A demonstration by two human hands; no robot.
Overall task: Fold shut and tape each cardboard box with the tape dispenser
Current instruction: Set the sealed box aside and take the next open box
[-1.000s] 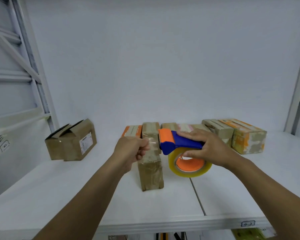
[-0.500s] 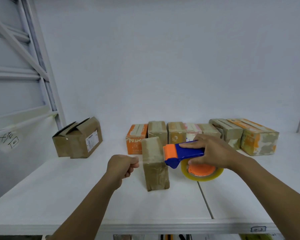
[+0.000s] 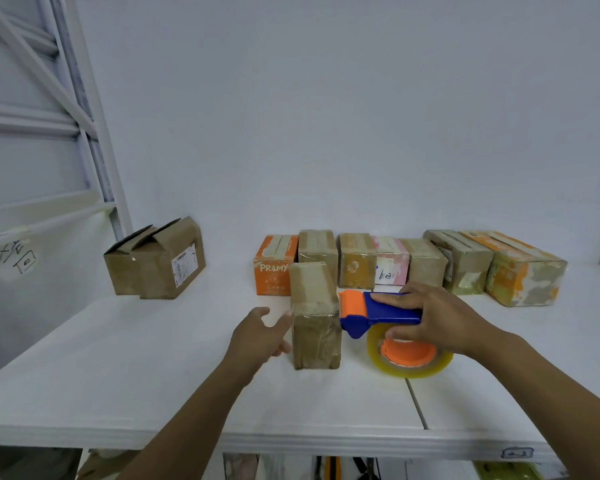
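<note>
Where the box stands: the tall cardboard box (image 3: pixel 314 327) is upright on the white counter (image 3: pixel 153 375), near the front.
Left hand: the left hand (image 3: pixel 260 336) is spread loose at the box's left side and holds nothing; I cannot tell if it touches.
Right hand: the right hand (image 3: pixel 437 317) is wrapped round the tape dispenser (image 3: pixel 378 311) handle.
Dispenser: its orange head meets the box's upper right edge.
Behind: a row of sealed boxes (image 3: pixel 409 261); an open-flapped box (image 3: pixel 155 263) well to the left.

Tape dispenser (image 3: pixel 388 311) partly under the right hand (image 3: pixel 440 320); under-table clutter (image 3: pixel 329 467) cut off below.
</note>
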